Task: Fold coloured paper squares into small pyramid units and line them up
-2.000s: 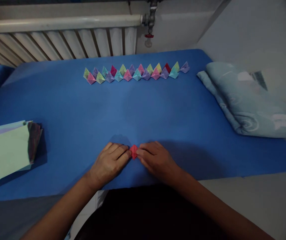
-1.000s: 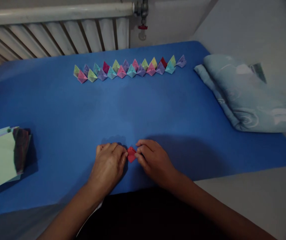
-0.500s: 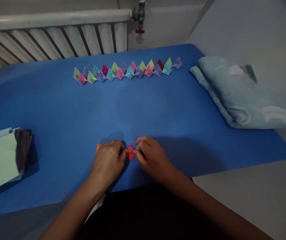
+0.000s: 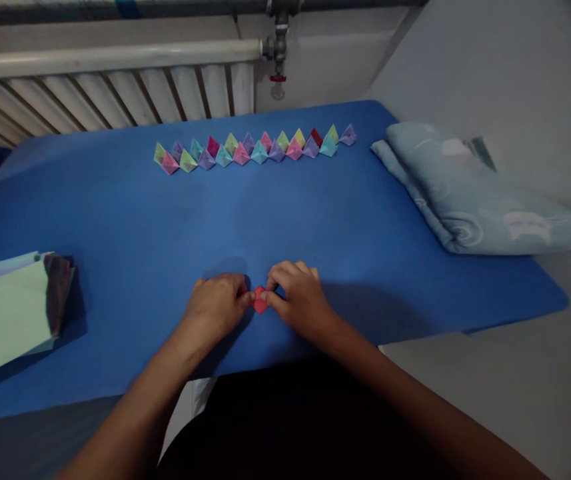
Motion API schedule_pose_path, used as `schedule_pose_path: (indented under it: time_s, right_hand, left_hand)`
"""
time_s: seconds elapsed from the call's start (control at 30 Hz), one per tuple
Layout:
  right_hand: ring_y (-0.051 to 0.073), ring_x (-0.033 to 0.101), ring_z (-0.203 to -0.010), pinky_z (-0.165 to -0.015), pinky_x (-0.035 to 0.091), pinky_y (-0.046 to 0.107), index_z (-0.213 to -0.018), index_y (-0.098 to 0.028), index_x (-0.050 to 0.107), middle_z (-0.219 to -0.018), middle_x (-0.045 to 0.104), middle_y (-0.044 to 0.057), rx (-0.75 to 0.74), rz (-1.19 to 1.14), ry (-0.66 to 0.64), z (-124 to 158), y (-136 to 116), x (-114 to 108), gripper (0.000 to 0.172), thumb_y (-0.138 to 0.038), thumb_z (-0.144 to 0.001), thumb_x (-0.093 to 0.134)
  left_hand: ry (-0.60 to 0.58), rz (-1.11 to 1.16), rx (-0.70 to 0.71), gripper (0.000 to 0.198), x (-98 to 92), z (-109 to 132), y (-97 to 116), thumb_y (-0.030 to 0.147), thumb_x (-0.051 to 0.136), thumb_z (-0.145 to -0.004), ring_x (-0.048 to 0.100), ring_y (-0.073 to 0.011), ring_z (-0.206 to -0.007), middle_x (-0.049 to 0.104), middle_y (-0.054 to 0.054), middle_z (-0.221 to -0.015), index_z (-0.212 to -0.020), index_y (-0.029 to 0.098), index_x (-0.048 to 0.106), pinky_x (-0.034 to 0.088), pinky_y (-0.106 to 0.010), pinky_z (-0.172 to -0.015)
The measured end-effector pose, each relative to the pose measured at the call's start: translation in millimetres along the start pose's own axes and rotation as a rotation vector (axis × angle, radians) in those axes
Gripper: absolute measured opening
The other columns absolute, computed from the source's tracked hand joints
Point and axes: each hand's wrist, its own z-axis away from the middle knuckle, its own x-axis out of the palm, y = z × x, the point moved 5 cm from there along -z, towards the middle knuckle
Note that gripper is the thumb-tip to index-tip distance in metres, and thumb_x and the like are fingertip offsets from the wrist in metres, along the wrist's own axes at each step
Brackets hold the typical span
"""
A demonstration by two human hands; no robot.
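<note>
A small folded piece of red paper (image 4: pixel 260 304) lies low over the blue surface (image 4: pixel 285 213), between my hands. My left hand (image 4: pixel 219 300) pinches its left corner between thumb and finger. On the other side, my right hand (image 4: pixel 299 297) is closed, its thumb pressed on the upper right part of the paper and covering some of it. Farther back stand two staggered rows of small pointed folded-paper pieces (image 4: pixel 241 154) in pink, green, purple, turquoise, yellow and red.
At the left lies a stack of coloured paper sheets (image 4: pixel 5 313), pale green on top, with a dark crumpled piece (image 4: pixel 58 293) along its right end. A folded light-blue cloth (image 4: pixel 485 200) rests at the right. Behind are a radiator (image 4: pixel 115 93) and a valve (image 4: pixel 279 50).
My right thumb has moved inward over the red paper, and its top edge looks flatter. The whole view has tilted slightly up, showing more of the pipe behind.
</note>
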Motion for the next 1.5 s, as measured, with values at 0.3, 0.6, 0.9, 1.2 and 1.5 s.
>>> schedule_pose_path:
  time_s: [0.3,0.6,0.9,1.2,1.5]
  right_hand:
    - [0.018,0.051,-0.083,-0.072,0.026,0.033,-0.072,-0.02,0.059,-0.088,0.064,0.001,-0.033,0.013,0.013,-1,-1,0,0.011,-0.023,-0.08,0.065]
    - [0.019,0.052,-0.088,-0.075,0.027,0.033,-0.074,-0.02,0.059,-0.095,0.064,0.001,-0.013,-0.028,-0.011,2,7,-6,0.009,-0.023,-0.079,0.066]
    - [0.019,0.052,-0.089,-0.075,0.026,0.034,-0.074,-0.02,0.059,-0.097,0.064,0.002,-0.033,-0.007,-0.009,4,9,-8,0.008,-0.022,-0.08,0.064]
    - [0.02,0.051,-0.086,-0.07,0.024,0.032,-0.077,-0.021,0.057,-0.089,0.064,0.001,-0.004,0.018,0.052,-3,0,0,0.015,-0.032,-0.077,0.068]
    - [0.02,0.049,-0.087,-0.073,0.025,0.033,-0.079,-0.021,0.056,-0.088,0.062,-0.001,-0.021,-0.013,0.053,-1,1,3,0.011,-0.028,-0.077,0.065]
  left_hand:
    - [-0.283,-0.004,-0.08,0.023,-9.7,-20,-12,0.041,0.061,-0.076,0.045,-0.0124,-0.053,0.051,0.004,-0.054,-0.067,0.02,0.056,0.029,-0.025,-0.049]
    - [-0.311,0.061,-0.084,0.025,-4.6,-22,-19,0.045,0.061,-0.075,0.042,-0.0106,-0.048,0.047,0.006,-0.05,-0.071,0.02,0.055,0.028,-0.023,-0.047]
    - [-0.32,-0.003,-0.077,0.024,-9.4,-21,-13,0.043,0.06,-0.076,0.045,-0.0118,-0.051,0.05,0.004,-0.053,-0.072,0.02,0.058,0.03,-0.023,-0.049]
    - [-0.323,-0.054,-0.062,0.024,-11.5,-22,-11,0.044,0.059,-0.078,0.049,-0.0151,-0.056,0.053,0.002,-0.057,-0.075,0.02,0.062,0.031,-0.026,-0.052]
    - [-0.23,-0.134,0.196,0.01,-17.6,-26,27,0.022,0.062,-0.073,0.055,-0.0153,-0.067,0.064,-0.001,-0.077,-0.083,0.02,0.064,0.033,-0.025,-0.056]
